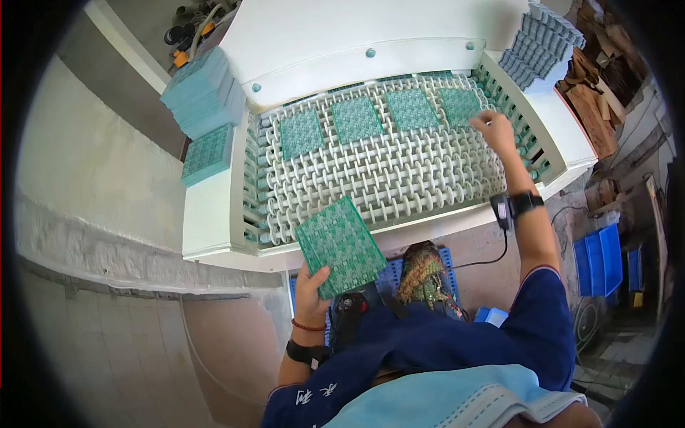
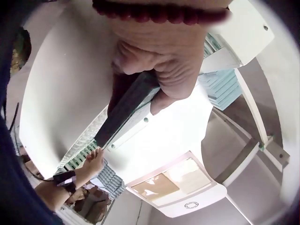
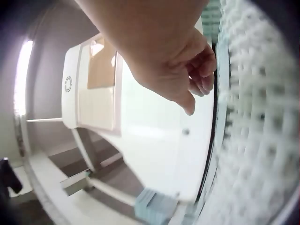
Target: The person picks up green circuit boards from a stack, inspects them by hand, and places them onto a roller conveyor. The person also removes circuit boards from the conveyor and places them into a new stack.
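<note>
In the head view my left hand (image 1: 312, 291) grips a stack of green circuit boards (image 1: 341, 246) by its near left corner, the thumb lying on the top board. Seen edge-on in the left wrist view, the stack (image 2: 129, 108) is a thick dark slab between thumb and fingers. My right hand (image 1: 497, 134) hovers at the near right corner of the rightmost circuit board (image 1: 459, 107) on the roller conveyor (image 1: 385, 171). Its fingers are loosely bent with nothing between them in the right wrist view. Three more circuit boards (image 1: 357, 119) lie in a row to the left.
A white machine hood (image 1: 371, 28) stands behind the rollers. Stacked boards (image 1: 207, 155) and pale blue slabs (image 1: 203, 93) sit on the left ledge. Grey-blue ridged trays (image 1: 539, 46) are piled at the right. Blue bins (image 1: 598, 260) stand on the floor at the right.
</note>
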The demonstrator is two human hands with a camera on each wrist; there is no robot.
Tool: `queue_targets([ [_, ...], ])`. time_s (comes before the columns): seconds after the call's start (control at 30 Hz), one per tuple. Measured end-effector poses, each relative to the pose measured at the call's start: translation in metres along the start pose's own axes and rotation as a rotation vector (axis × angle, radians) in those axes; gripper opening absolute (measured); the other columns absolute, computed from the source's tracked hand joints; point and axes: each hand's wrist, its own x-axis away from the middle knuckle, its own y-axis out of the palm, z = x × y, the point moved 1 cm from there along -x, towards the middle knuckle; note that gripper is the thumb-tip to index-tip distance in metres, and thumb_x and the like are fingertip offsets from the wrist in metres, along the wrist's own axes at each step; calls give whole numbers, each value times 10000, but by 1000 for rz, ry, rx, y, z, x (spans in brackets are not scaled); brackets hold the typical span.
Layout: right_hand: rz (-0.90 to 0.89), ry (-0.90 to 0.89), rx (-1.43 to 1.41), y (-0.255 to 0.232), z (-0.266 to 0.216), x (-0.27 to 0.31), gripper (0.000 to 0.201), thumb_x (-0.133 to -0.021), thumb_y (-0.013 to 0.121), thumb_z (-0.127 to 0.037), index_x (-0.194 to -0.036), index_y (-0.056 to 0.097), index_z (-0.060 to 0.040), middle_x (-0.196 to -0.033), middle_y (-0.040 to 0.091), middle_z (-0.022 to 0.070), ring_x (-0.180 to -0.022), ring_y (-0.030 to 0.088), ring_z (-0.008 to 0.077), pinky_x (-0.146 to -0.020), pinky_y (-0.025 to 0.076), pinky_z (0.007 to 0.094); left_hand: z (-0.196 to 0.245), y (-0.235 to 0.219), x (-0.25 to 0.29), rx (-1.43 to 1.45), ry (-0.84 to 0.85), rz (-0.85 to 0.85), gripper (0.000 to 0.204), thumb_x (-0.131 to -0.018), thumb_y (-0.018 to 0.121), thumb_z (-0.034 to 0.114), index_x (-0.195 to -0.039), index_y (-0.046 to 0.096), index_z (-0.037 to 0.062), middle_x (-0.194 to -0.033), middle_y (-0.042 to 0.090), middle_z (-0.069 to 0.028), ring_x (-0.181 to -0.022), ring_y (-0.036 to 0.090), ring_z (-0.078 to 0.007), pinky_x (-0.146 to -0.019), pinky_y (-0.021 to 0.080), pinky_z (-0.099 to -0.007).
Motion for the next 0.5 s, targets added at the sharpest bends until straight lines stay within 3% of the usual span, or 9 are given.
queue_targets([
  [0.13,-599,-107,-527,20,-87,94,316,-787,711,-304,-952,675,-37,-755,657,32,-654,606,113,-571,489,244,4,6,-7,-23,-10,9,471,-829,578,24,-1257,400,-57,-1185,539,-173,-1055,563,-260,-902,473,-390],
  [0.2,-942,44,-667,16,-140,144,223,-797,708,-204,-919,667,-22,-729,653,49,-573,606,83,-442,475,211,6,12,-11,-19,-24,-16,471,-834,576,26,-1260,394,-57,-1177,544,-172,-1053,565,-257,-891,481,-388],
  [0.27,-1140,68,-856,34,-157,176,210,-828,674,-203,-878,655,0,-677,638,55,-545,607,97,-443,485,208,5,12,-12,-37,-43,-20,494,-834,582,54,-1270,383,-67,-1204,529,-174,-1069,554,-264,-912,463,-395],
  [0.37,-1108,186,-952,47,-161,184,165,-833,661,-144,-838,642,20,-643,628,55,-526,597,86,-438,483,198,10,2,-4,-38,-17,-16,526,-833,584,92,-1282,367,-78,-1224,516,-180,-1087,545,-268,-918,455,-385],
  [0.5,-917,288,-1155,58,-156,171,133,-834,653,-116,-811,635,14,-609,601,40,-471,567,88,-420,474,204,26,-25,16,95,4,-40,558,-807,587,120,-1277,369,-87,-1217,523,-182,-1086,547,-272,-929,445,-383],
])
